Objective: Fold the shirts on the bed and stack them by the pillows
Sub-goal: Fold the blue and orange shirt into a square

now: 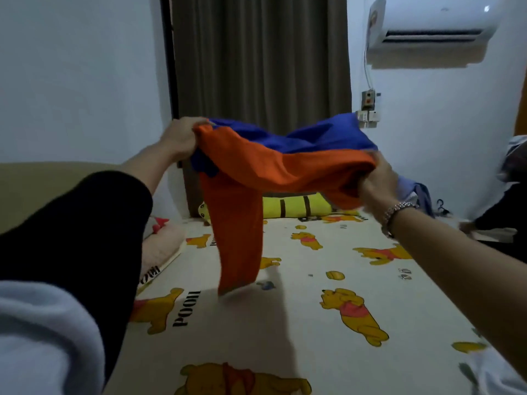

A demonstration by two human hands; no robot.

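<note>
An orange and blue shirt point(265, 166) hangs in the air above the bed point(285, 323), stretched between both hands. My left hand point(182, 138) grips its left end, up high. My right hand point(376, 183) grips the bunched right end, slightly lower. One orange part droops down toward the cartoon-bear sheet without touching it. A yellow striped pillow point(296, 206) lies at the head of the bed behind the shirt. A pink pillow point(162, 243) lies at the left side. A pale blue garment point(419, 195) sits beyond my right hand.
A brown curtain point(259, 67) hangs behind the bed. An air conditioner point(433, 27) is mounted on the right wall. A white cloth point(496, 374) lies at the bed's near right corner. Dark items point(502, 212) stand at the right edge.
</note>
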